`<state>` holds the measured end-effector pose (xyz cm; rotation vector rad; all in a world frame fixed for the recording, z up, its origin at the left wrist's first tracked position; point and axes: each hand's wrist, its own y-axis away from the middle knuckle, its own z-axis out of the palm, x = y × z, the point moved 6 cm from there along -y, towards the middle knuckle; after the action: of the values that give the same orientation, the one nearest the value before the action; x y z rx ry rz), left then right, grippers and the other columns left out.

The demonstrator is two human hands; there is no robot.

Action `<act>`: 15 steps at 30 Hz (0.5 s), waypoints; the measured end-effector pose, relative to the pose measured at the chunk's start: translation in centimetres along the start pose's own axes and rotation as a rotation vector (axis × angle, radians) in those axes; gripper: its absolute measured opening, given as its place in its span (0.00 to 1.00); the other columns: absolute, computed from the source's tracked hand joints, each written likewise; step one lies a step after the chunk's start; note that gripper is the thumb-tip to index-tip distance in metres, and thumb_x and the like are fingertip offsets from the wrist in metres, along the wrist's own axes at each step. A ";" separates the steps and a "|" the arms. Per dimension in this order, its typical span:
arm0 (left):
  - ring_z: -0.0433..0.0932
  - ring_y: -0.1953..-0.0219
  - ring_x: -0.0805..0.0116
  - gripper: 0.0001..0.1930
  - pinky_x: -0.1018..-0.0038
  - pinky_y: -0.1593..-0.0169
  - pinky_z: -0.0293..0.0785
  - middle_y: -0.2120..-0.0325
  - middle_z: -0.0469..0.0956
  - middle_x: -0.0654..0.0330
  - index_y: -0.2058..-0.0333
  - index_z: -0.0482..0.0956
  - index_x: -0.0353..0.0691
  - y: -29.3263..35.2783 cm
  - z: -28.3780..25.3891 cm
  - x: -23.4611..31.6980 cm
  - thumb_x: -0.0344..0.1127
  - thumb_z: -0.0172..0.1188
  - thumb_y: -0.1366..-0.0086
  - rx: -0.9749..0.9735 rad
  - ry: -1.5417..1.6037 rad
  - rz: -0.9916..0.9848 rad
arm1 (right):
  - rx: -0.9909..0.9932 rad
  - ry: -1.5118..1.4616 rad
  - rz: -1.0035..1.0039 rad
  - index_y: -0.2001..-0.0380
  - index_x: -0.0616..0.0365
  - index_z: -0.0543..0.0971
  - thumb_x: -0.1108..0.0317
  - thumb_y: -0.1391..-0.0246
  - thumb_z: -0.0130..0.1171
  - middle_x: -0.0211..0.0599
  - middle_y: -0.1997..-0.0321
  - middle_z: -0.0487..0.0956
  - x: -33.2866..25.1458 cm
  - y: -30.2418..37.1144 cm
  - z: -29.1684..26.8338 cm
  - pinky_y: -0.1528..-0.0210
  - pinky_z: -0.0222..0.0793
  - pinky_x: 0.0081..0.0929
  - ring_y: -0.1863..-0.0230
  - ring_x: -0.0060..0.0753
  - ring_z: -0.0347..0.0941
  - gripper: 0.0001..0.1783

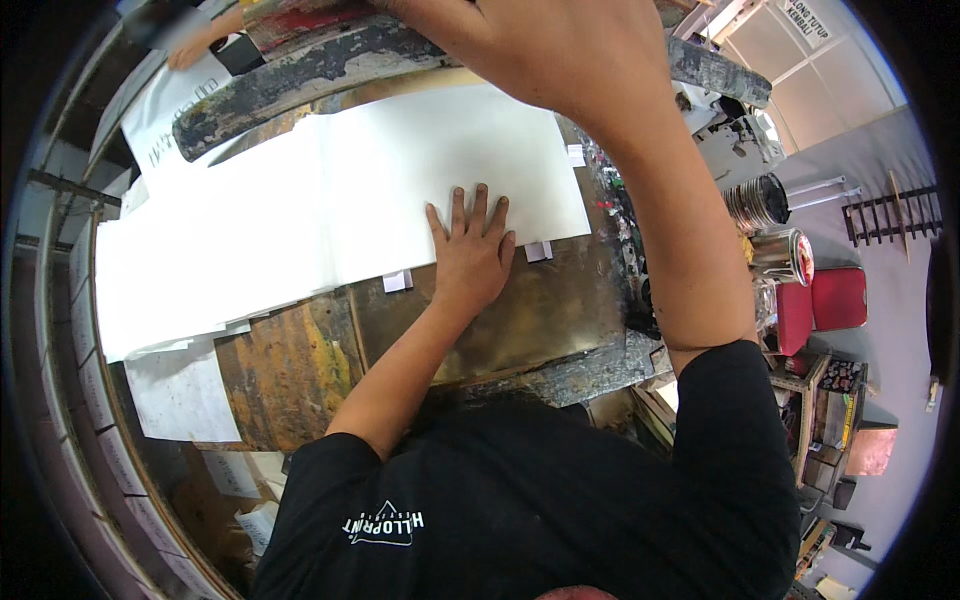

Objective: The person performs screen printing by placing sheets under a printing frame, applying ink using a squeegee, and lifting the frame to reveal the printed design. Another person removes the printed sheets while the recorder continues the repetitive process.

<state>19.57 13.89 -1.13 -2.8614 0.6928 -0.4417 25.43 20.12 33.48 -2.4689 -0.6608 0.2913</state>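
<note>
A large white sheet [440, 140] lies on a brown, stained worktable [540, 320]. My left hand [472, 250] rests flat near its front edge, fingers spread and nothing in them. My right hand [570, 45] is raised high at the top of the view, in front of a paint-crusted frame bar [330, 80]. Its fingers run out of the picture, so whatever they touch is hidden. Small pale tabs [397, 282] sit along the sheet's front and right edges. More white sheets [200, 250] lie in a pile on the left, meeting the sheet under my left hand.
Another person's hand [205, 42] shows at the top left, beside a printed white sheet [180, 105]. Metal cans [782, 256] stand to the right of the table, with a red chair [838, 298] beyond. A rail [60, 400] runs along the far left.
</note>
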 end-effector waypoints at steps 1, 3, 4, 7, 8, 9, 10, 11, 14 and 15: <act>0.53 0.20 0.36 0.28 0.23 0.25 0.40 0.23 0.61 0.47 0.28 0.72 0.45 0.2 -0.4 0.3 0.48 0.50 0.20 0.087 0.004 0.026 | 0.041 0.040 -0.007 0.75 0.51 0.79 0.29 0.26 0.41 0.27 0.80 0.73 -0.4 0.5 -0.2 0.51 0.65 0.41 0.78 0.27 0.63 0.39; 0.52 0.20 0.36 0.28 0.23 0.25 0.41 0.23 0.60 0.47 0.28 0.72 0.44 0.4 0.1 0.1 0.49 0.52 0.21 0.090 0.025 0.015 | 0.069 0.079 -0.008 0.75 0.50 0.79 0.29 0.26 0.41 0.27 0.80 0.73 -0.9 1.0 -0.2 0.53 0.65 0.38 0.78 0.27 0.64 0.39; 0.53 0.20 0.36 0.29 0.23 0.25 0.41 0.23 0.60 0.46 0.28 0.72 0.43 0.5 0.4 0.0 0.49 0.52 0.21 0.109 0.035 0.030 | 0.065 0.081 0.001 0.75 0.50 0.79 0.29 0.26 0.42 0.27 0.80 0.73 -0.9 1.0 0.0 0.53 0.65 0.37 0.78 0.27 0.65 0.39; 0.53 0.21 0.37 0.29 0.24 0.25 0.42 0.23 0.60 0.46 0.28 0.72 0.43 0.7 2.0 -0.4 0.49 0.53 0.22 0.112 0.038 0.024 | 0.017 0.131 0.045 0.75 0.51 0.80 0.30 0.27 0.45 0.27 0.80 0.75 -0.8 0.8 0.8 0.54 0.65 0.36 0.77 0.27 0.67 0.38; 0.53 0.21 0.37 0.29 0.24 0.25 0.42 0.23 0.60 0.46 0.28 0.72 0.43 0.7 2.3 -0.3 0.49 0.53 0.22 0.122 0.030 0.024 | 0.000 0.153 0.058 0.74 0.52 0.80 0.30 0.27 0.47 0.28 0.79 0.76 -0.8 0.7 1.2 0.54 0.66 0.36 0.76 0.27 0.67 0.37; 0.53 0.21 0.37 0.29 0.24 0.25 0.42 0.22 0.59 0.47 0.28 0.72 0.43 0.8 1.9 0.0 0.49 0.53 0.22 0.202 0.018 0.047 | 0.005 0.144 0.075 0.74 0.52 0.80 0.31 0.27 0.48 0.28 0.79 0.76 -0.6 0.6 1.3 0.54 0.66 0.37 0.76 0.27 0.67 0.36; 0.53 0.20 0.37 0.31 0.26 0.24 0.41 0.22 0.59 0.46 0.27 0.70 0.44 0.7 1.9 0.2 0.52 0.52 0.21 0.164 -0.007 0.017 | 0.009 0.133 0.095 0.74 0.52 0.80 0.32 0.27 0.50 0.28 0.79 0.76 -0.5 0.6 1.5 0.54 0.66 0.37 0.76 0.27 0.67 0.35; 0.54 0.20 0.38 0.31 0.27 0.23 0.41 0.22 0.60 0.46 0.27 0.70 0.44 0.6 1.3 0.4 0.53 0.51 0.21 0.138 0.003 0.006 | 0.010 0.121 0.115 0.74 0.52 0.80 0.34 0.27 0.52 0.28 0.79 0.77 -0.4 0.5 1.6 0.55 0.67 0.37 0.76 0.27 0.67 0.34; 0.62 0.24 0.38 0.32 0.29 0.24 0.49 0.28 0.69 0.44 0.26 0.69 0.39 0.5 -3.5 0.1 0.53 0.54 0.20 0.103 0.003 -0.085 | 0.119 -0.023 0.100 0.75 0.51 0.78 0.37 0.28 0.56 0.29 0.79 0.76 -0.6 0.7 1.0 0.54 0.68 0.37 0.77 0.29 0.67 0.31; 0.66 0.27 0.39 0.34 0.34 0.26 0.56 0.30 0.70 0.44 0.26 0.67 0.37 0.9 -6.8 -0.9 0.50 0.59 0.23 0.260 0.229 -0.172 | 0.138 -0.066 0.076 0.75 0.51 0.78 0.36 0.28 0.55 0.30 0.79 0.76 -1.0 1.2 1.0 0.54 0.67 0.38 0.76 0.30 0.68 0.32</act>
<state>16.26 12.95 4.83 -2.6556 0.3877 -0.8290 24.73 19.24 32.06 -2.3642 -0.5557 0.4348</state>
